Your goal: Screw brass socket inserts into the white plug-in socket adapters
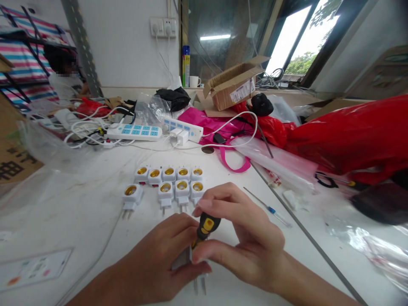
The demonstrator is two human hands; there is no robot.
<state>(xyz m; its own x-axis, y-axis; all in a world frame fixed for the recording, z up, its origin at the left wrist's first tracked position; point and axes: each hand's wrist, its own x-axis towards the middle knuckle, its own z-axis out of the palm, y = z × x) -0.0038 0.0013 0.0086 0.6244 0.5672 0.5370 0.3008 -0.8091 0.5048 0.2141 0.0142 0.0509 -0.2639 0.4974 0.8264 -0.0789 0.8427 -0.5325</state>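
The right hand (251,238) is pinching a screwdriver (208,224) over what seems a white plug (182,260), which the left hand (156,259) is gripping at six o'clock; gold-lined sockets (182,192) are sitting toward eleven.

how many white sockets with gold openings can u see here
9 sockets: five in the back row, three in the front row, one apart at left. The white piece in the left hand is mostly hidden and may be another.
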